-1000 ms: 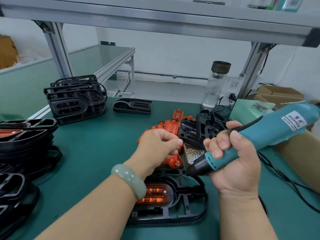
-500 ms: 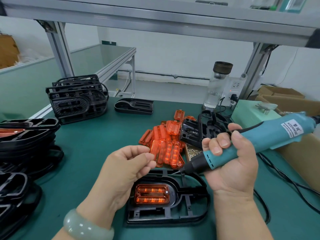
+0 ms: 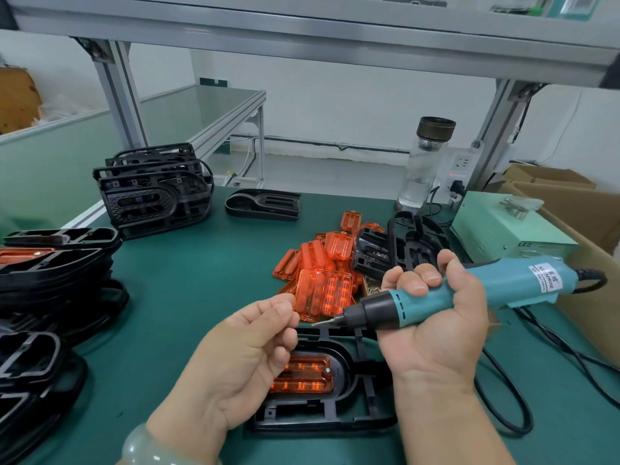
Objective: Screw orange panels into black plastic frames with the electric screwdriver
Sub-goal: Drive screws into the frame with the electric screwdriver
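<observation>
Holding the teal electric screwdriver [image 3: 446,297] tight in my right hand [image 3: 436,327], I point its thin metal tip [image 3: 327,321] at my left hand [image 3: 248,360]. My left fingers [image 3: 285,313] are pinched close, maybe on a tiny screw, but I cannot tell. Under my hands lies the flat black plastic frame [image 3: 355,394] on the green table [image 3: 188,290], with one see-through orange panel [image 3: 307,375] sitting in it. More loose orange panels [image 3: 322,276] are piled just behind. I think a screw this small could slip and drop into the frame if the tip misses it. The black power cord [image 3: 516,397] could tug my aim off too.
</observation>
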`<control>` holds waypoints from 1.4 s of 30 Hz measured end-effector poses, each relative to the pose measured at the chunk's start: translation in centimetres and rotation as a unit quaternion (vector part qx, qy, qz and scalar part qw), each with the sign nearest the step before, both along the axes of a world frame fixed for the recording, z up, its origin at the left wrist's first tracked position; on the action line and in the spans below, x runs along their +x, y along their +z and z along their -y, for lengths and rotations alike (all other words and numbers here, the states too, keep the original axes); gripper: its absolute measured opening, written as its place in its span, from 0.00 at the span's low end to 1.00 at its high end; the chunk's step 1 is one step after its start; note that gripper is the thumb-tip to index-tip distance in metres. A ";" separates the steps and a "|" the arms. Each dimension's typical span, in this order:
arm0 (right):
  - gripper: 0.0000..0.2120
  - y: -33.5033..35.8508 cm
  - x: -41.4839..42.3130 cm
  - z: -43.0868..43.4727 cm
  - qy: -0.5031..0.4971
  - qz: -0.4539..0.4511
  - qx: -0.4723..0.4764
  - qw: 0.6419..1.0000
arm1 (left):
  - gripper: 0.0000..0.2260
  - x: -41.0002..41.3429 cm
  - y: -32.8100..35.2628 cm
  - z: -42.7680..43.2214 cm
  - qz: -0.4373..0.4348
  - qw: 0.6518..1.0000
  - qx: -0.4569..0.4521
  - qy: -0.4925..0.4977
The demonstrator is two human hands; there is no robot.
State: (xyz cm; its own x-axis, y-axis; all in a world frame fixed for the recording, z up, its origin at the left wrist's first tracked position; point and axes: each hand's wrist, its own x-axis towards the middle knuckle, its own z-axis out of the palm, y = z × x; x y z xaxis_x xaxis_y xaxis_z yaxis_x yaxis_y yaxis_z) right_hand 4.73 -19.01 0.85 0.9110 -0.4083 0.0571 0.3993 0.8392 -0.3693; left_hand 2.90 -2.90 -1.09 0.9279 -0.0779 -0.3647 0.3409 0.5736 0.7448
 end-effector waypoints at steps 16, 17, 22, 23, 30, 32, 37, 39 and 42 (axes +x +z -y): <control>0.03 0.0 0.1 0.3 -0.012 -0.045 0.059 0.997 | 0.06 -0.7 0.2 0.2 0.015 0.992 -0.045 -0.115; 0.04 0.0 0.1 0.3 -0.011 -0.046 0.058 0.997 | 0.07 -0.7 0.1 0.3 0.028 0.992 -0.031 -0.119; 0.06 0.0 0.0 0.3 -0.010 -0.046 0.053 0.998 | 0.04 -0.9 -0.1 0.5 0.100 0.987 0.027 -0.126; 0.06 0.0 0.1 0.3 -0.010 -0.046 0.051 0.998 | 0.05 -0.8 -0.2 0.5 0.106 0.987 0.034 -0.119; 0.05 0.0 0.1 0.2 -0.009 -0.040 0.039 0.998 | 0.06 -0.7 -0.5 0.5 0.152 0.979 0.095 -0.097; 0.04 0.0 0.1 0.2 -0.008 -0.039 0.034 0.999 | 0.07 -0.7 -0.6 0.5 0.165 0.975 0.117 -0.091; 0.03 0.0 0.0 0.0 -0.009 -0.028 0.018 0.999 | 0.09 -0.7 -0.7 0.3 0.209 0.943 0.247 -0.073; 0.03 0.0 0.0 -0.1 -0.010 -0.021 0.006 1.000 | 0.11 -0.7 -0.7 0.2 0.236 0.916 0.317 -0.063; 0.04 0.0 -0.1 -0.3 -0.012 -0.004 -0.015 1.000 | 0.10 -0.7 -0.6 -0.1 0.270 0.877 0.393 -0.053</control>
State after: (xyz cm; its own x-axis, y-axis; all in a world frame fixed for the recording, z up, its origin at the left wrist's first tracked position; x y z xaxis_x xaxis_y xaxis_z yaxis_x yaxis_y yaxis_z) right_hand 4.65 -18.73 0.90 0.9011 -0.4290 0.0625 0.4168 0.8176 -0.3973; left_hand 2.19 -2.79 -1.69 0.9848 -0.0950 0.1453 -0.1622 -0.2042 0.9654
